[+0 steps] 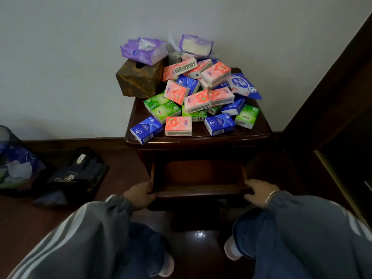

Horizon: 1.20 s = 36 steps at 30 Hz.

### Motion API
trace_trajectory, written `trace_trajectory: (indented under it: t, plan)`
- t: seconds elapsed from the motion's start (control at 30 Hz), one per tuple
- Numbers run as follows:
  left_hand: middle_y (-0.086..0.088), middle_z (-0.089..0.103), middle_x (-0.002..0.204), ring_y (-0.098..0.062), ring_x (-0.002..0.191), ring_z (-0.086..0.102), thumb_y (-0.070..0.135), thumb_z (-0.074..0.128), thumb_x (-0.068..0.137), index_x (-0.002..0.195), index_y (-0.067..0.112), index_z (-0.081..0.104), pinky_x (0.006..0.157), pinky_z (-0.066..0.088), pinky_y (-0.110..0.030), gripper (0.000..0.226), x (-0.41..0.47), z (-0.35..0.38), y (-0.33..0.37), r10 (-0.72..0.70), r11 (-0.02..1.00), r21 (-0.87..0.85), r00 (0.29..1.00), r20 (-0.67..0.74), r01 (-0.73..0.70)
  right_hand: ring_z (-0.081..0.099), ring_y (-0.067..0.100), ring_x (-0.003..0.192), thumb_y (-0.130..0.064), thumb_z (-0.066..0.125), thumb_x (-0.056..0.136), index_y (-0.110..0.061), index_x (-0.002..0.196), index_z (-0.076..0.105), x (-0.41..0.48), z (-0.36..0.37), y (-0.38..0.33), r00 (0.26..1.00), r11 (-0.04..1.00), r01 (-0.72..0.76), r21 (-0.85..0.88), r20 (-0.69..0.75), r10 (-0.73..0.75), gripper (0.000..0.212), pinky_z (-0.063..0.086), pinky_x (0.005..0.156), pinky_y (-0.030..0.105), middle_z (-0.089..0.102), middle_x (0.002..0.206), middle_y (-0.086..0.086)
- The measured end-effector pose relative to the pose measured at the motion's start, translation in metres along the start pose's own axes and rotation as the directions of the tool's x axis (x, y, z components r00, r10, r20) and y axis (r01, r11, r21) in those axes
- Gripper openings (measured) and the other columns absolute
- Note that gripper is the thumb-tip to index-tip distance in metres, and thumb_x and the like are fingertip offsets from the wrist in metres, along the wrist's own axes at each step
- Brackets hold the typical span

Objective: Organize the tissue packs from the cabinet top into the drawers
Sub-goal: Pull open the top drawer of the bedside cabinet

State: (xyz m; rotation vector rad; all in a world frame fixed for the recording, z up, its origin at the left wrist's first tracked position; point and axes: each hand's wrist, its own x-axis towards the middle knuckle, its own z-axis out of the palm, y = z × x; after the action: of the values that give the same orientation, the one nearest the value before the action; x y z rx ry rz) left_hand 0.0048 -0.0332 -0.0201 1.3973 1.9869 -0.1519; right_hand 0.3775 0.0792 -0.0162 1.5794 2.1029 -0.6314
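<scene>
Our left hand [141, 195] and right hand [259, 193] each close their grip on a front corner of the open drawer [199, 178]. The packs [199, 97] sit heaped on the cabinet [201, 138] top above.

1 view only: a wide-angle camera worn on the head, facing forward and steeply down. It looks from above and in front onto the cabinet top [138, 109], which sits at frame centre against the wall [60, 57]. Both sleeves and the floor [199, 248] fill the near lower edge. Straight edges bow toward the borders.
</scene>
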Motion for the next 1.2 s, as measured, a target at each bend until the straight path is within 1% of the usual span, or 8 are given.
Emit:
trace_trajectory:
  t: [0.07,0.17,0.33,0.47,0.6,0.73,1.03,1.2]
  plan:
    - [-0.005,0.042,0.147,-0.023,0.133,0.043,0.037,0.047,0.096,0.144,0.018,0.038,0.109,0.035,-0.037,0.052,-0.006,0.016,0.027,0.139,0.990,-0.003,0.980,-0.145,-0.141,0.021,0.016,0.144,-0.049,0.044,0.091,-0.027,0.148,0.021,-0.009,0.021,-0.028,0.991,0.992,0.126,-0.009,-0.053,-0.126,0.065,0.019,0.117,0.042,0.019,0.157,-0.001]
    - [0.003,0.036,0.151,-0.018,0.138,0.034,0.045,0.038,0.098,0.146,0.027,0.034,0.113,0.026,-0.040,0.051,-0.013,0.051,0.060,0.212,0.971,0.148,0.962,-0.173,-0.187,0.013,0.018,0.146,-0.052,0.038,0.093,-0.027,0.149,0.015,-0.013,0.044,-0.064,0.982,0.983,0.173,-0.068,-0.058,-0.177,0.066,0.010,0.116,0.047,0.014,0.158,-0.002]
    - [0.001,0.052,0.137,-0.023,0.127,0.045,0.048,0.032,0.099,0.133,0.027,0.051,0.108,0.030,-0.036,0.044,-0.020,0.068,0.073,0.136,0.980,0.184,0.942,-0.308,-0.082,0.041,0.026,0.128,-0.054,0.038,0.092,-0.025,0.138,0.039,-0.015,0.042,-0.077,0.970,0.983,0.147,-0.109,-0.179,-0.165,0.055,0.026,0.109,0.041,0.045,0.140,0.003]
    - [-0.012,0.066,0.111,-0.029,0.105,0.060,0.058,0.028,0.097,0.101,0.010,0.065,0.091,0.045,-0.035,0.060,-0.024,0.055,0.072,0.063,0.995,0.091,0.990,-0.129,-0.052,0.056,0.025,0.111,-0.060,0.038,0.090,-0.025,0.120,0.059,-0.023,0.028,-0.067,0.977,0.976,0.210,-0.063,-0.015,-0.212,0.051,0.045,0.091,0.034,0.061,0.122,0.002]
    - [-0.011,0.069,0.111,-0.025,0.103,0.063,0.065,0.025,0.094,0.093,0.011,0.069,0.096,0.045,-0.033,0.070,-0.029,0.059,0.055,0.018,1.000,-0.009,0.995,0.097,-0.017,0.061,0.020,0.091,-0.063,0.045,0.083,-0.025,0.102,0.068,-0.034,0.032,-0.053,0.940,0.965,0.262,0.001,0.224,-0.256,0.049,0.048,0.081,0.032,0.066,0.097,-0.002]
    - [-0.007,0.070,0.105,-0.024,0.102,0.064,0.067,0.025,0.093,0.092,0.013,0.072,0.088,0.042,-0.028,0.071,-0.033,0.058,0.049,0.035,0.997,-0.080,0.986,0.161,-0.022,0.060,0.018,0.105,-0.055,0.051,0.084,-0.030,0.110,0.066,-0.042,0.030,-0.050,0.919,0.947,0.321,-0.009,0.246,-0.309,0.040,0.047,0.092,0.032,0.067,0.115,-0.005]
    - [-0.010,0.072,0.110,-0.023,0.102,0.066,0.060,0.027,0.096,0.100,0.006,0.075,0.098,0.045,-0.029,0.072,-0.040,0.069,0.049,0.072,0.990,-0.132,0.968,0.242,-0.041,0.058,0.017,0.082,-0.050,0.054,0.085,-0.018,0.099,0.072,-0.047,0.035,-0.054,0.906,0.953,0.303,0.009,0.307,-0.291,0.038,0.048,0.078,0.032,0.070,0.096,0.003]
    - [-0.014,0.071,0.109,-0.028,0.104,0.065,0.059,0.028,0.097,0.092,0.007,0.070,0.101,0.045,-0.036,0.067,-0.040,0.069,0.048,0.089,0.993,-0.098,0.967,0.239,-0.067,0.063,0.020,0.093,-0.050,0.054,0.085,-0.021,0.102,0.071,-0.046,0.039,-0.055,0.915,0.955,0.298,-0.014,0.288,-0.281,0.038,0.049,0.081,0.032,0.070,0.104,0.003]
